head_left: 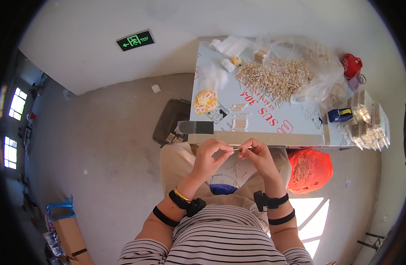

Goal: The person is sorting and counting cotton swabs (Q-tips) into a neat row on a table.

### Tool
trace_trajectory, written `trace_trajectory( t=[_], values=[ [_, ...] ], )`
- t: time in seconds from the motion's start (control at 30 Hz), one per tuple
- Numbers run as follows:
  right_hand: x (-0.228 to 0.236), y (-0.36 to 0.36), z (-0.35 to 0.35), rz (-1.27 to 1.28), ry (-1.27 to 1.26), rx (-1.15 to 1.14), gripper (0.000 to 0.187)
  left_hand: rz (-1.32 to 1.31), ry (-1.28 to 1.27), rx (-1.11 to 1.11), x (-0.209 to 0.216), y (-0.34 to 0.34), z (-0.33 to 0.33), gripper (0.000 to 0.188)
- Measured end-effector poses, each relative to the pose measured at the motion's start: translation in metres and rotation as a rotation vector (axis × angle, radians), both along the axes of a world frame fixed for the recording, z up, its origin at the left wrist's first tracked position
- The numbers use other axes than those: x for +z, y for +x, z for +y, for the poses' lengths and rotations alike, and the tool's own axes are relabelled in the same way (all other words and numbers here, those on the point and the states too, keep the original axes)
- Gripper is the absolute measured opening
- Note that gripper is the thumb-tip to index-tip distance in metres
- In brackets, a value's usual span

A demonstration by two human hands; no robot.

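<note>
Pale thin sticks [236, 149] at the near edge of the desk [265, 138] | left hand [207, 154], right hand [259, 158]: each grip pinched on them | done, by my eye: two short rows [240, 122] laid straight | remaining: big loose heap [278, 76], so seemingly early going

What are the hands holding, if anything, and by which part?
At least one thin pale stick, seemingly pinched toward opposite ends by left hand and right hand; exact count unclear.

A thin pale stick [236, 149] stretches nearly level between the hands [209, 154] [259, 157].
</note>
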State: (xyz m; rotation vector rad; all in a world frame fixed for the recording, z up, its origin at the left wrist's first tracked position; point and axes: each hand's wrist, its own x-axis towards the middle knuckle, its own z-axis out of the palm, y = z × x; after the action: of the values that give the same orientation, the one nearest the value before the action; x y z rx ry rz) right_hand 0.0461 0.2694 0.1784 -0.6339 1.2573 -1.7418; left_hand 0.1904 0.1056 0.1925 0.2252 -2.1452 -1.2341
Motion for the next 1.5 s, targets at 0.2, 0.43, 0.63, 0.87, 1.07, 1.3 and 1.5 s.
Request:
trace_trajectory(
  t=[0.2, 0.43, 0.63, 0.87, 1.07, 1.3, 1.5],
  values=[
    [0.009, 0.013, -0.001, 0.045, -0.091, 0.015, 0.008, -0.044, 0.347, -0.02, -0.004, 0.015, 0.006, 0.008],
    [0.006, 0.021, 0.008, 0.132, -0.071, -0.041, 0.007, -0.002, 0.809, -0.099, -0.021, 0.014, 0.021, 0.013],
    [-0.014, 0.017, 0.019, 0.112, 0.007, -0.097, 0.008, -0.247, 0.59, -0.136, -0.032, 0.011, 0.025, 0.025],
    [-0.054, -0.028, 0.1, 0.007, 0.178, -0.47, 0.01, -0.456, 0.22, -0.279, -0.064, 0.012, 0.032, 0.05],
    [-0.121, -0.091, 0.23, -0.003, 0.315, -0.869, 0.012, -0.62, 0.119, -0.337, -0.09, 0.019, 0.021, 0.04],
    [-0.183, -0.146, 0.354, -0.068, 0.755, -1.227, 0.028, -0.659, 0.107, -0.336, -0.099, 0.004, 0.015, 0.034],
    [-0.216, -0.155, 0.314, 0.27, 0.785, -1.378, 0.033, -0.655, 0.2, -0.295, -0.11, -0.02, 0.005, 0.029]
  ],
)
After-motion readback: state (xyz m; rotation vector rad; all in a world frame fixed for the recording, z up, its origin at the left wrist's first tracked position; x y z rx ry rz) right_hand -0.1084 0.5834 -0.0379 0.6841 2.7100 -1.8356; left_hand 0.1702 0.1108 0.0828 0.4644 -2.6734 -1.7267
